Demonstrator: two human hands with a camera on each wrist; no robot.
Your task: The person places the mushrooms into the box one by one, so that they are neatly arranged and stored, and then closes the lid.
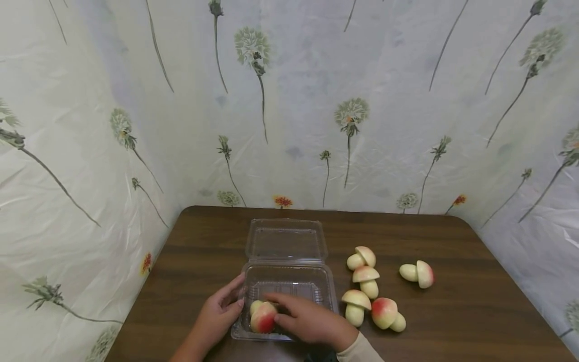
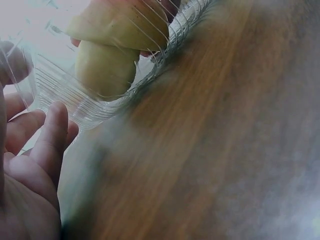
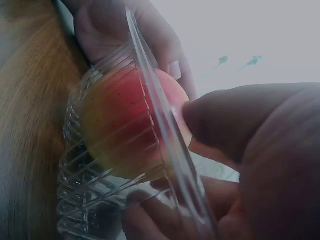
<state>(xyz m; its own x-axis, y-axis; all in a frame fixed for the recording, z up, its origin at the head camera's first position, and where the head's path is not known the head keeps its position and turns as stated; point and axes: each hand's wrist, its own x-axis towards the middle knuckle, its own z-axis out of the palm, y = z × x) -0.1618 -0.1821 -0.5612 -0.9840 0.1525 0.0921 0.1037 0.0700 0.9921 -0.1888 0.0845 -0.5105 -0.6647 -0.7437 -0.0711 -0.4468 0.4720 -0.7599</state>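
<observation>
Gripping a smooth rounded mushroom (image 1: pixel 263 317), right hand (image 1: pixel 312 322).

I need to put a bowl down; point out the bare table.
Bare table lies right of the lone mushroom, also behind the open clear container and left of the left hand. It is crowded between the container and the mushroom cluster.

The right hand (image 1: pixel 312 322) covers the near right part of the tray (image 1: pixel 325 281) and part of the mushroom (image 1: pixel 263 317) inside it. The head view's bottom edge cuts off both forearms. In the left wrist view the table (image 2: pixel 225 140) is blurred, and the left hand (image 2: pixel 30 165) is cut by the frame.
</observation>
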